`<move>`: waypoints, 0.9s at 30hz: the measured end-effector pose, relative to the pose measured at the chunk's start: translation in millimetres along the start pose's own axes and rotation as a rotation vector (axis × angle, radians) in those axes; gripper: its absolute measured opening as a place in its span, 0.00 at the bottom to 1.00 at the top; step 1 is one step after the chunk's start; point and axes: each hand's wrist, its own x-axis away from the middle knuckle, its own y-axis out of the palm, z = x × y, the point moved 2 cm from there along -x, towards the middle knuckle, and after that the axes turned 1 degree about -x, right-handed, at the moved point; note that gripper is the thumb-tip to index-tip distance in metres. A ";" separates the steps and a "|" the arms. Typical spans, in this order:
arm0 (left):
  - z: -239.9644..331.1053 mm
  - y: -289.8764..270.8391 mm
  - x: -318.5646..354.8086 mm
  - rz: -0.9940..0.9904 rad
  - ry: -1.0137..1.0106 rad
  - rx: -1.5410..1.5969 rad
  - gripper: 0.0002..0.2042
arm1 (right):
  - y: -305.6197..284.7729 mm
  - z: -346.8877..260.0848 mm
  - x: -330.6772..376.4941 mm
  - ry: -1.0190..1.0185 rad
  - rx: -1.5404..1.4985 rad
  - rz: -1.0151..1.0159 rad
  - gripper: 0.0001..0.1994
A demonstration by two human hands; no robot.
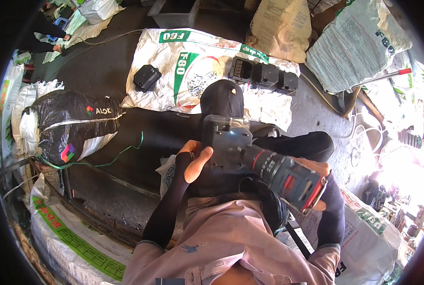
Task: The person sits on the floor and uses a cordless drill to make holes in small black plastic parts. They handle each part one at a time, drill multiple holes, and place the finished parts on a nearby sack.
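Note:
My left hand (pixel 195 161) grips the left edge of a dark grey box-shaped housing (pixel 225 142), which rests on my lap. Its thumb lies along the near left corner. In my right hand (pixel 316 167) is a cordless drill (pixel 283 175) with a grey and red body, tilted so its front end meets the right side of the housing's upper face. Most of the right hand's fingers are behind the drill. Whether the drill's tip sits on a screw is too small to tell.
Beyond my knees lies a white printed sack (pixel 169 90). On it are a black housing (pixel 146 78) at left and several more (pixel 265 75) at right. A stuffed black bag (pixel 74 123) stands left. A grey tub (pixel 175 14) and a brown paper sack (pixel 281 28) are at the back.

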 end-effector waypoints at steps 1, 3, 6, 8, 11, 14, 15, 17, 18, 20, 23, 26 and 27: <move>1.9 0.3 -1.3 0.051 0.023 0.012 0.21 | 1.7 2.4 0.2 0.086 -0.048 -0.004 0.29; 10.9 -1.1 -3.2 0.163 0.135 -0.007 0.10 | 5.4 6.8 -0.4 0.256 -0.155 0.009 0.24; 26.6 -9.1 -7.5 0.212 0.091 0.164 0.05 | 9.5 10.3 -4.9 0.274 -0.151 0.027 0.24; 37.6 -12.6 -7.6 0.091 0.058 0.452 0.08 | 11.6 11.9 -7.9 0.225 -0.134 -0.009 0.33; 50.9 -16.5 -18.4 -0.036 0.033 0.725 0.11 | 13.4 12.6 -9.0 0.143 -0.200 -0.001 0.32; 55.9 -14.1 -24.1 -0.167 -0.004 0.904 0.11 | 15.7 13.2 -5.7 0.166 -0.198 -0.038 0.32; 55.8 -12.6 -25.3 -0.239 -0.029 0.925 0.12 | 16.9 13.1 -4.2 0.183 -0.204 -0.032 0.32; 53.4 -6.9 -28.2 -0.290 -0.031 0.927 0.12 | 20.3 13.5 -3.1 0.179 -0.178 -0.035 0.32; 51.7 -3.8 -29.7 -0.315 -0.025 0.934 0.12 | 22.6 13.6 -3.0 0.158 -0.148 -0.049 0.32; 47.7 0.7 -36.0 -0.292 -0.035 0.972 0.12 | 27.6 15.2 -4.0 0.163 -0.160 -0.067 0.32; 45.5 4.7 -47.0 -0.298 -0.104 0.924 0.10 | 34.0 17.1 -5.4 0.206 -0.151 -0.096 0.34; 51.5 1.5 -60.7 -0.398 -0.151 0.612 0.08 | 37.3 17.4 -8.3 0.156 -0.236 -0.071 0.34; 52.5 5.0 -60.7 -0.314 -0.154 0.533 0.08 | 37.2 17.5 -8.2 0.160 -0.223 -0.067 0.35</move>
